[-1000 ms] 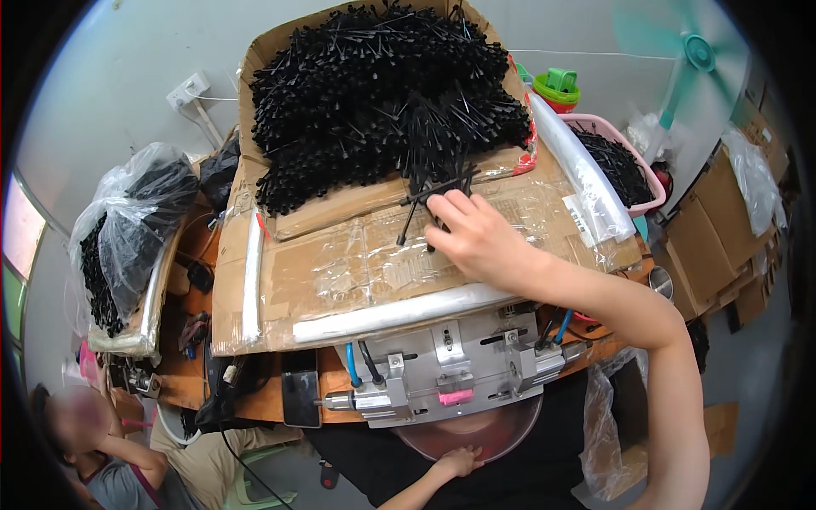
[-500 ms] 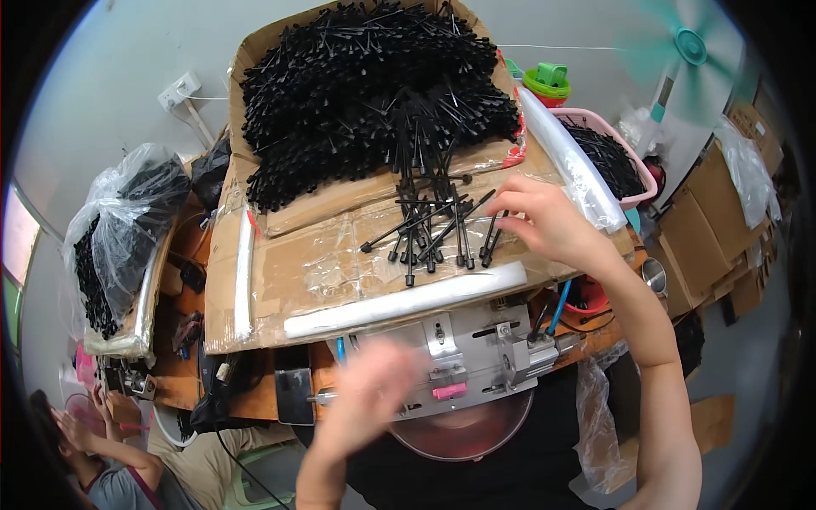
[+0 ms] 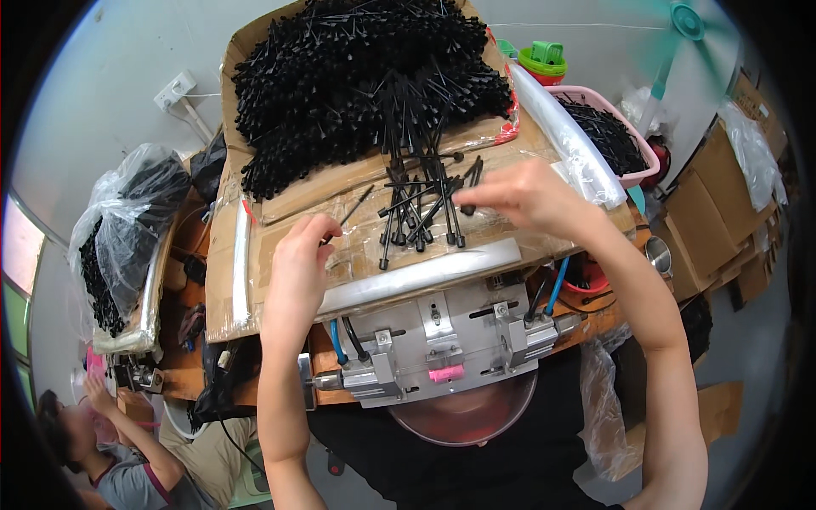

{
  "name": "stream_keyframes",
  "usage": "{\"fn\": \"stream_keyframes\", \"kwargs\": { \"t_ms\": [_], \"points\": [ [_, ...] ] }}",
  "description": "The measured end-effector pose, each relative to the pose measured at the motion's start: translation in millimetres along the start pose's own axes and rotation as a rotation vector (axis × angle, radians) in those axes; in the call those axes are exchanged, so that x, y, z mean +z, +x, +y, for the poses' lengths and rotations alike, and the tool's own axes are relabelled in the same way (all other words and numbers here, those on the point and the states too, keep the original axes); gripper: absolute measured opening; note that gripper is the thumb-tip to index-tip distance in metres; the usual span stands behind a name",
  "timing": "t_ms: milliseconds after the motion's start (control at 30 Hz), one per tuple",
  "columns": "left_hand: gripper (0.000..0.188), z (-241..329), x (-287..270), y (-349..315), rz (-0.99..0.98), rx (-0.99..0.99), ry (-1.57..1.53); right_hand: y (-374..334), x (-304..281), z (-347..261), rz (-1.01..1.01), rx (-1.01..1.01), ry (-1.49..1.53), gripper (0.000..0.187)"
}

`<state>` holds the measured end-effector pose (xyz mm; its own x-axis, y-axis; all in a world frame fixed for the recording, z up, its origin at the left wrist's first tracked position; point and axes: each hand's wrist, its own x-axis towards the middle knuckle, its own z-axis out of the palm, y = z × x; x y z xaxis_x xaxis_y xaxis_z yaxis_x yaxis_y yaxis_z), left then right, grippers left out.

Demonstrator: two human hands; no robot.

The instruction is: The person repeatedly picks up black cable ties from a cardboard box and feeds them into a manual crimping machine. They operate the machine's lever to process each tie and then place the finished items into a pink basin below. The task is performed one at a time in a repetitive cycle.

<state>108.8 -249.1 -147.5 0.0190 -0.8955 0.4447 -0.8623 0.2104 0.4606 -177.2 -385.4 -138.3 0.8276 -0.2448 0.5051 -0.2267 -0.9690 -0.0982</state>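
My left hand [image 3: 296, 259] is closed in a pinch on one thin black rod [image 3: 359, 202], which points up and away over the cardboard. To the right, my right hand [image 3: 523, 197] has its fingertips pressed together at a few short-looking black rods [image 3: 473, 173]; how many it grips is hidden. Between the hands lies a loose cluster of black rods with knobbed ends [image 3: 418, 212], spread across the cardboard. Nearer to me stands a metal clamping fixture [image 3: 408, 327] with a pink piece [image 3: 445, 373] at its front middle.
A cardboard box [image 3: 231, 102] heaped with black rods [image 3: 357, 93] stands behind. A white plastic-wrapped strip [image 3: 425, 276] edges the cardboard. A clear bowl [image 3: 467, 416] sits below the fixture. A pink basket [image 3: 643, 144] is at the right; another person [image 3: 127, 459] sits at the left.
My left hand has moved from over the fixture up and left to the cardboard, and now holds a rod. My right hand has shifted left, among the loose rods.
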Motion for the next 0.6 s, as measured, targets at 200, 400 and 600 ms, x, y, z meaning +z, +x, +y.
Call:
{"fn": "stream_keyframes", "kwargs": {
  "t_ms": [200, 400, 600],
  "points": [
    [0.023, 1, -5, -22, 0.165, 0.023, -0.003, 10, -22, 0, 0.164, 0.232, 0.180, 0.026],
    [0.056, 58, 25, -98, 0.412, 0.015, 0.052, -41, -40, -42, 0.558, 0.492, 0.725, 0.028],
    [0.067, 113, 88, -195, -0.019, 0.012, 0.076, -106, -29, -89, 0.832, 0.507, 0.832, 0.028]
  ]
}}
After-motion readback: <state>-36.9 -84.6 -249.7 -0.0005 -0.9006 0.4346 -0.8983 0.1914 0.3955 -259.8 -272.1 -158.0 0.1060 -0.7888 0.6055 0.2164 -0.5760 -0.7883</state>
